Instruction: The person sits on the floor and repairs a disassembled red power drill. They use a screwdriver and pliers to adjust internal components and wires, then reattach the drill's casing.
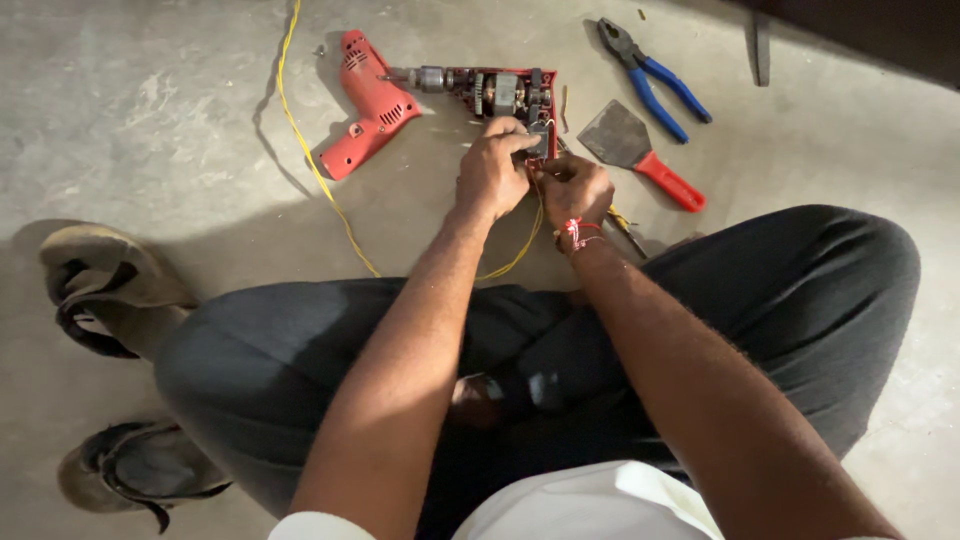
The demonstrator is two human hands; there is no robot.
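An opened red electric drill (500, 95) lies on the concrete floor, its motor and chuck exposed. Its detached red housing half (371, 105) lies to the left. My left hand (492, 170) grips the handle end of the open drill. Right beside it, my right hand (577, 188), with a red thread at the wrist, pinches something small at the drill's wiring; what it holds is hidden by the fingers. A yellow cable (300, 140) runs from under my hands across the floor.
Blue-handled pliers (652, 80) and a red-handled scraper (640, 155) lie to the right of the drill. A screwdriver tip (628, 232) shows by my right wrist. Two worn sandals (100, 290) sit left of my crossed legs. A dark furniture leg (762, 45) stands at the top right.
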